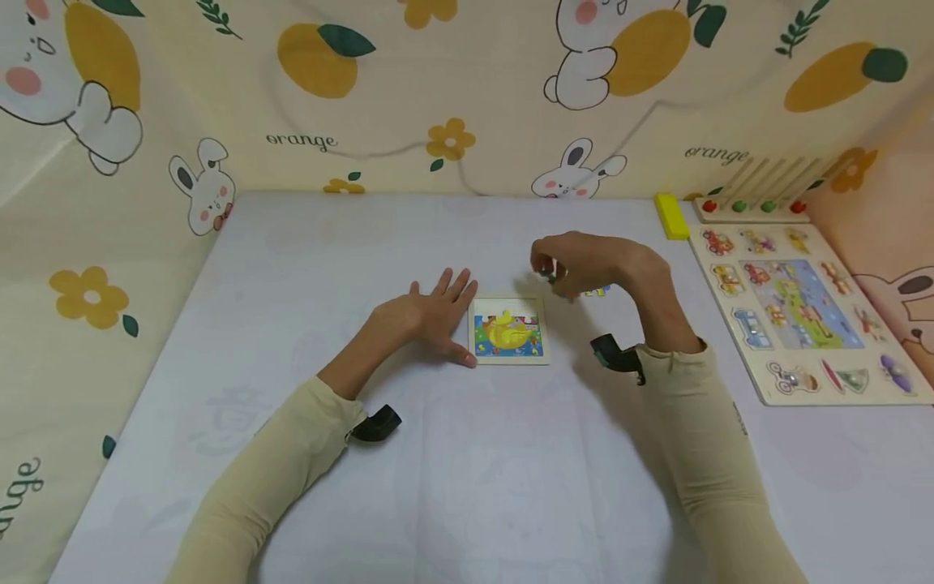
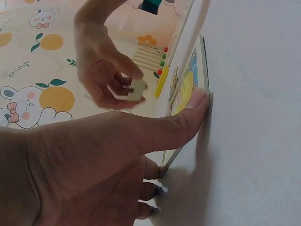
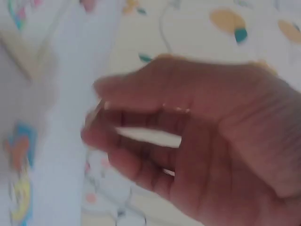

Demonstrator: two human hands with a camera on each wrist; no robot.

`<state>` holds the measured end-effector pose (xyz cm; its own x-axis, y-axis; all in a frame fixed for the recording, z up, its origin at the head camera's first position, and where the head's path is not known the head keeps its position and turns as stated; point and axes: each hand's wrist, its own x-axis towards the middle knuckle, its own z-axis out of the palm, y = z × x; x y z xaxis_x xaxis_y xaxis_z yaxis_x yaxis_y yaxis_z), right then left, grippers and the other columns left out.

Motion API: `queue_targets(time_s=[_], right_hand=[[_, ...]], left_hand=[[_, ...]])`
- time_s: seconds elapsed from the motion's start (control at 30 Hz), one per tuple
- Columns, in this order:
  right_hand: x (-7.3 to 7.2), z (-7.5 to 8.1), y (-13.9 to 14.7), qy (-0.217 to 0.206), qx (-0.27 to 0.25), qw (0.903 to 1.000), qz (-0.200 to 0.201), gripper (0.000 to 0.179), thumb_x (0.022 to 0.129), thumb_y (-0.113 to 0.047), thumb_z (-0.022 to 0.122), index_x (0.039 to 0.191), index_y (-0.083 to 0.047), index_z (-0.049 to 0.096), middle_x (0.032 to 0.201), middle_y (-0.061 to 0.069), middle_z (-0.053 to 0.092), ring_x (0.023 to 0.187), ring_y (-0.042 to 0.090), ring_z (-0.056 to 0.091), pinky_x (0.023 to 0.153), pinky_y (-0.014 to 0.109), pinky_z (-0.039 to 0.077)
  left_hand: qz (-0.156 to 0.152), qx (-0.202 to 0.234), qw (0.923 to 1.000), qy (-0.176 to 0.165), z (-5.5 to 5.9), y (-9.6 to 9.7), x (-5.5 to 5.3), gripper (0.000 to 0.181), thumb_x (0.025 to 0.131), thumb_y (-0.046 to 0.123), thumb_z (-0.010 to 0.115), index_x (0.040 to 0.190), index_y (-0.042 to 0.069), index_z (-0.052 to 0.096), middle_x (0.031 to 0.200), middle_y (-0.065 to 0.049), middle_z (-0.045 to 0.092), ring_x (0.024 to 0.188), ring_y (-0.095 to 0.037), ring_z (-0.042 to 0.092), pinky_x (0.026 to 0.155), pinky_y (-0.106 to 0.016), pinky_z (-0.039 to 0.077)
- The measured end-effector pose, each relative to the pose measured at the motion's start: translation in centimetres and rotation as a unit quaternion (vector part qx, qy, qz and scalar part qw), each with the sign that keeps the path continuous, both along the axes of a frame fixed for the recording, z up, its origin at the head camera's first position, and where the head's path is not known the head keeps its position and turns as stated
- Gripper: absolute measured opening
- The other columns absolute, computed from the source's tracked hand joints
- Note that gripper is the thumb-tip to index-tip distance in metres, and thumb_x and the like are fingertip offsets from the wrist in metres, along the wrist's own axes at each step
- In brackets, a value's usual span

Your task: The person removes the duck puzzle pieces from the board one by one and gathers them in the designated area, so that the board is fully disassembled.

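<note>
A small framed jigsaw puzzle [image 1: 508,334] with a yellow duck lies on the white table; the upper strip of its tray is bare. My left hand [image 1: 430,320] is spread along its left side, its thumb [image 2: 197,100] resting on the frame's edge and the other fingers straight. To the upper right, my right hand [image 1: 584,264] is raised above the table. Between thumb and fingertips it pinches a puzzle piece [image 2: 136,90], whose pale side shows in the left wrist view. Loose colourful puzzle pieces [image 1: 600,290] lie partly hidden beneath the right hand.
At the right stands a large wooden picture board [image 1: 766,396] with knob-like picture pieces. Behind it are a yellow block [image 1: 671,216] and a peg stand [image 1: 755,216] with red and green beads. A printed cloth [image 1: 503,97] hangs along the table's back edge.
</note>
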<state>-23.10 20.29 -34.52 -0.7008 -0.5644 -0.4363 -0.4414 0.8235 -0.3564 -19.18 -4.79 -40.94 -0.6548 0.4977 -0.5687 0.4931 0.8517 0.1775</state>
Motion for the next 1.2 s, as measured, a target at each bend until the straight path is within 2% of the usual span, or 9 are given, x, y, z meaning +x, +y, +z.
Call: queue_targets(time_s=[0.1, 0.2, 0.37, 0.63, 0.83, 1.2], right_hand=[[-0.3, 0.7, 2.2, 0.029, 0.023, 0.9987, -0.034, 0.034, 0.091, -0.006, 0.076, 0.122, 0.000, 0.061, 0.108, 0.015, 0.065, 0.098, 0.028, 0.060, 0.085, 0.042, 0.053], [-0.7, 0.7, 4.4, 0.047, 0.066, 0.9944, -0.068, 0.035, 0.090, -0.009, 0.079, 0.119, -0.001, 0.061, 0.107, 0.017, 0.064, 0.098, 0.030, 0.057, 0.083, 0.044, 0.051], [-1.4, 0.0, 7.1, 0.012, 0.122, 0.9849, -0.122, 0.031, 0.089, -0.011, 0.081, 0.112, -0.004, 0.063, 0.113, 0.018, 0.064, 0.100, 0.034, 0.056, 0.081, 0.045, 0.048], [-2.5, -1.3, 7.9, -0.031, 0.149, 0.9815, -0.117, 0.030, 0.090, -0.013, 0.082, 0.111, -0.008, 0.061, 0.108, 0.017, 0.062, 0.099, 0.033, 0.057, 0.079, 0.042, 0.045], [-2.6, -1.7, 7.6, -0.060, 0.155, 0.9755, -0.144, 0.032, 0.090, -0.017, 0.082, 0.112, -0.010, 0.060, 0.104, 0.016, 0.064, 0.099, 0.033, 0.057, 0.077, 0.042, 0.043], [-2.7, -1.8, 7.5, -0.063, 0.149, 0.9740, -0.159, 0.027, 0.090, -0.016, 0.082, 0.106, -0.007, 0.062, 0.098, 0.015, 0.063, 0.095, 0.032, 0.056, 0.077, 0.040, 0.043]], left_hand=[[0.000, -0.001, 1.0000, 0.000, -0.1, 0.0, 0.1, 0.125, 0.090, 0.067, 0.069, 0.168, 0.009, -0.009, 0.175, -0.012, -0.023, 0.164, -0.036, -0.017, 0.127, -0.072, 0.011], [0.003, -0.001, 1.0000, -0.005, -0.2, 0.0, 0.1, 0.125, 0.090, 0.067, 0.069, 0.168, 0.010, -0.009, 0.175, -0.011, -0.023, 0.164, -0.036, -0.017, 0.128, -0.072, 0.011], [0.009, 0.003, 0.9998, -0.015, -0.1, 0.0, 0.1, 0.125, 0.090, 0.066, 0.070, 0.168, 0.010, -0.011, 0.174, -0.010, -0.025, 0.163, -0.035, -0.020, 0.128, -0.071, 0.008], [0.005, 0.000, 1.0000, -0.008, 0.1, 0.1, -0.1, 0.125, 0.090, 0.066, 0.070, 0.168, 0.010, -0.011, 0.174, -0.011, -0.025, 0.163, -0.035, -0.020, 0.128, -0.071, 0.009], [0.005, 0.000, 0.9999, -0.011, 0.1, 0.0, 0.0, 0.126, 0.090, 0.067, 0.070, 0.168, 0.009, -0.010, 0.174, -0.011, -0.024, 0.164, -0.036, -0.019, 0.127, -0.072, 0.009], [0.007, 0.003, 0.9999, -0.013, 0.1, 0.0, -0.1, 0.126, 0.090, 0.066, 0.071, 0.168, 0.010, -0.010, 0.174, -0.011, -0.025, 0.163, -0.035, -0.019, 0.128, -0.072, 0.008]])
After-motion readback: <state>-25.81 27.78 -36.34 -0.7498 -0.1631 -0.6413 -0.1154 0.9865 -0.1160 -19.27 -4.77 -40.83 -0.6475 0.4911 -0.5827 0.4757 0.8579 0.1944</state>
